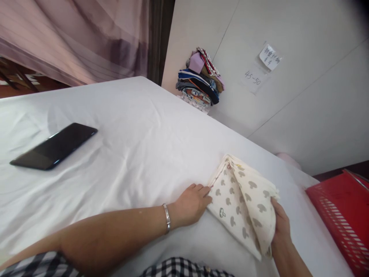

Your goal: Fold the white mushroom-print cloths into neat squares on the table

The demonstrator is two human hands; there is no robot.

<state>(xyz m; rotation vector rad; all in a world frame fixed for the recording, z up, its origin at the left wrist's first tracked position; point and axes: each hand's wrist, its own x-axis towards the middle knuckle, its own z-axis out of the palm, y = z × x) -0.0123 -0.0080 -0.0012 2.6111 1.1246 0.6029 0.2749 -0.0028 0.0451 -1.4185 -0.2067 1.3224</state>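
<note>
A folded cream cloth (230,200) printed with grey-brown mushroom shapes lies partly raised near the right side of the white-covered table. My left hand (194,204), with a silver bracelet at its wrist, pinches the cloth's left edge. Around the right edge of the same cloth my right hand (279,223) is closed, its thumb and fingers partly hidden by the fabric. Between the two hands the layers gape along a fold, and a few small red and yellow marks show near the top corner.
A black phone-like slab (56,148) lies on the wrinkled white sheet (129,127) at left. Past the table's far edge a pile of folded clothes (200,82) stands against the wall. Handwritten labels (269,57) hang there. A red plastic basket (340,207) is at right.
</note>
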